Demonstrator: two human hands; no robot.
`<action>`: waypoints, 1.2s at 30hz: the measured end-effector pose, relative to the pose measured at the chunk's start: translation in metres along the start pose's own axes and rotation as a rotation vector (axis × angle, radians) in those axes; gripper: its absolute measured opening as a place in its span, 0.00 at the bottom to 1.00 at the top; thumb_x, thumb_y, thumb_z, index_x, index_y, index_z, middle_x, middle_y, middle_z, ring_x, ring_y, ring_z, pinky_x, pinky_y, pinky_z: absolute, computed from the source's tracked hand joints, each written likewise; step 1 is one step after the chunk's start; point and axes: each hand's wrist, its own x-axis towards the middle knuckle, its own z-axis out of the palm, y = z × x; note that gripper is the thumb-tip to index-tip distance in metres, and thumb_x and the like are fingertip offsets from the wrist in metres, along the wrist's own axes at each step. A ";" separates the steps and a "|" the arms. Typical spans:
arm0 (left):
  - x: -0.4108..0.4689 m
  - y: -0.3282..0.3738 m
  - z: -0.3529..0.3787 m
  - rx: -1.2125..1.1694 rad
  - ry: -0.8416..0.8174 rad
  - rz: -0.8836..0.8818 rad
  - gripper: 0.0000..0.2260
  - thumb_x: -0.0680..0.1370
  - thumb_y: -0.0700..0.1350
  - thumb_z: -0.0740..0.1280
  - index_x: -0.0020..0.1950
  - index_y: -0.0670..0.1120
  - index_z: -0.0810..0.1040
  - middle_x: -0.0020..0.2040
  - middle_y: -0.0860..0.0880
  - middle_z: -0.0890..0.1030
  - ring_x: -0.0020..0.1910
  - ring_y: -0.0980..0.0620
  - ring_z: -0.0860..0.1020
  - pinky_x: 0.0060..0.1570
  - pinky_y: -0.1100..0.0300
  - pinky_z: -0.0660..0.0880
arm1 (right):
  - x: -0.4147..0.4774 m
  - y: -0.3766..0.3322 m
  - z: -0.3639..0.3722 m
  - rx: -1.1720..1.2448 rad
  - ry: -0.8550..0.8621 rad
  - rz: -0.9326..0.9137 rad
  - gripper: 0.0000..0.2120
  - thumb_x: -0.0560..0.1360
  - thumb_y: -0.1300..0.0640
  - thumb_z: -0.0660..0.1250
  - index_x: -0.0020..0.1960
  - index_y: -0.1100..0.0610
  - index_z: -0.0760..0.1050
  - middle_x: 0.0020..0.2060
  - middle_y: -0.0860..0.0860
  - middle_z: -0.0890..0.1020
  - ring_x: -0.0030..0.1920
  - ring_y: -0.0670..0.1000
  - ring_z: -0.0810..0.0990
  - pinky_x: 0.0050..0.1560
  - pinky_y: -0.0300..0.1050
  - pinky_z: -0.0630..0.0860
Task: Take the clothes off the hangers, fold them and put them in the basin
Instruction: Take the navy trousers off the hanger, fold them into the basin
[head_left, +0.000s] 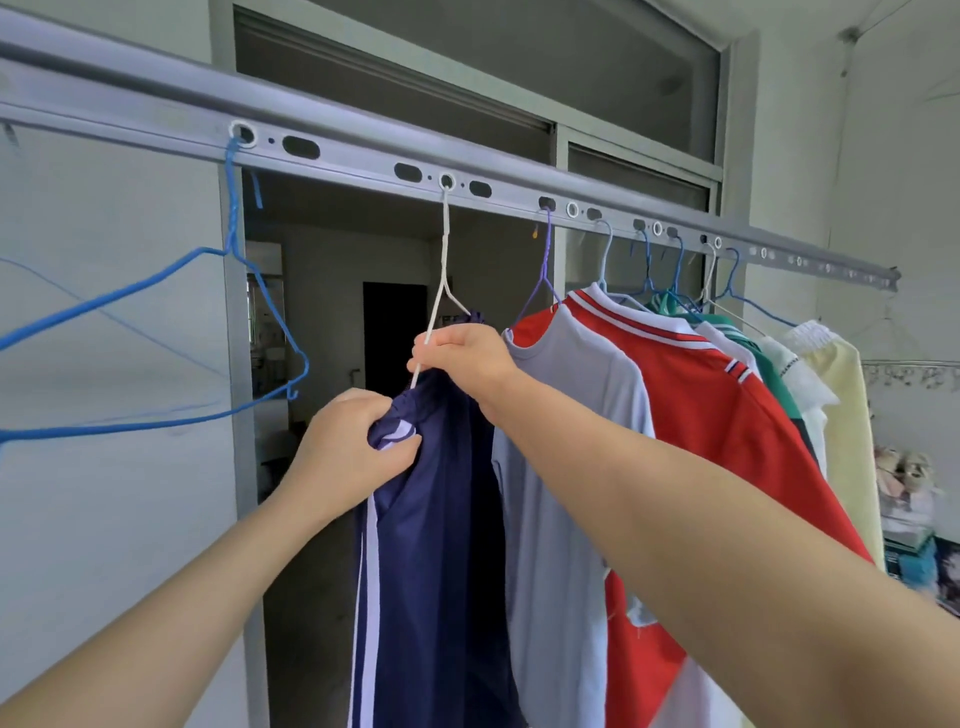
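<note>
Under a grey metal drying rail (363, 156) that runs across a room with pale walls, a person reaches up with both bare arms. The rail is pierced with round and oval holes, and wire hangers hook into them. Behind it stands a grey-framed doorway (395, 322) with a window above, opening onto a dimmer room. The right hand (467, 364) pinches one sloping arm of a white wire hanger (445, 249), fingers curled around the wire. The left hand (348, 441), just below, grips the bunched waistband of navy trousers with white side stripes (441, 545), which hang from that hanger and fall straight down. At the left, bare blue wire hangers (156, 291) dangle from the rail. At the right, packed close together, hang a pale grey T-shirt (561, 467) on a purple hanger (545, 260), a red jersey with white trim (701, 415), a green garment (774, 374) and a pale yellow garment (847, 415). Small objects low at the far right are too blurred to identify.
</note>
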 end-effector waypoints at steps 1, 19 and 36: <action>-0.005 -0.003 0.000 0.030 0.011 0.043 0.15 0.71 0.41 0.69 0.31 0.37 0.66 0.30 0.44 0.70 0.36 0.51 0.70 0.32 0.62 0.63 | 0.001 0.000 0.000 -0.018 0.008 0.000 0.08 0.73 0.67 0.68 0.50 0.71 0.80 0.50 0.56 0.83 0.38 0.39 0.78 0.39 0.26 0.74; -0.043 -0.033 -0.003 -0.096 0.097 -0.038 0.10 0.70 0.28 0.67 0.45 0.40 0.81 0.45 0.50 0.78 0.43 0.57 0.74 0.44 0.77 0.67 | -0.012 -0.024 0.002 0.376 -0.142 0.153 0.05 0.77 0.50 0.65 0.45 0.49 0.77 0.45 0.41 0.82 0.56 0.44 0.76 0.67 0.49 0.59; -0.030 0.002 0.052 -0.229 0.094 -0.205 0.12 0.72 0.29 0.64 0.35 0.44 0.71 0.32 0.52 0.71 0.32 0.57 0.68 0.31 0.67 0.62 | -0.061 0.037 -0.054 0.320 0.101 0.181 0.18 0.80 0.48 0.54 0.67 0.50 0.73 0.67 0.47 0.72 0.65 0.48 0.70 0.63 0.44 0.65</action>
